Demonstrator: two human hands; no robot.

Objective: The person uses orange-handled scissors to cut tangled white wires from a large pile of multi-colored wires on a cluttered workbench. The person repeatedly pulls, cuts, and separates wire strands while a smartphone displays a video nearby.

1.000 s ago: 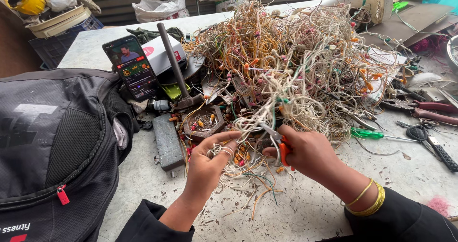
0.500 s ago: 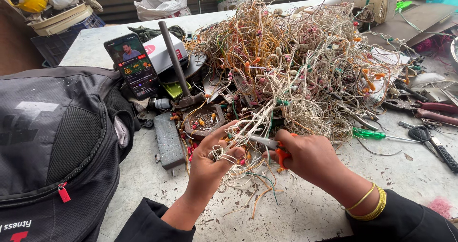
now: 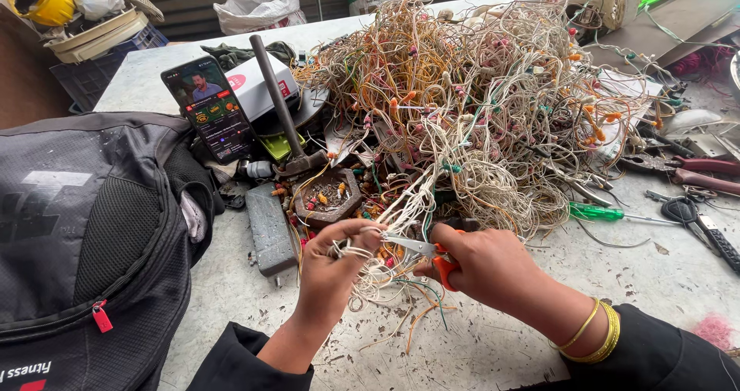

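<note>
— What does the head camera show near the front edge of the worktop [image 3: 493, 352]?

— The left hand [image 3: 331, 271] has its fingers curled tight around a bunch of pale wires [image 3: 401, 214] that runs up and back into the big wire tangle [image 3: 486, 106] filling the middle of the worktop. The right hand [image 3: 493, 267] grips scissors [image 3: 424, 252] by their orange handles.

— Which way do the scissors point?

— Their long axis lies nearly level, blades toward the left hand, tips at the bunch just beside its fingers. The blades look barely parted; I cannot tell exactly.

— Any containers?

— A small brown tray [image 3: 331, 198] behind the left hand holds little coloured bits. A black backpack [image 3: 85, 237] fills the left edge, and a phone [image 3: 210, 109] leans upright behind it beside a hammer [image 3: 281, 109].
</note>
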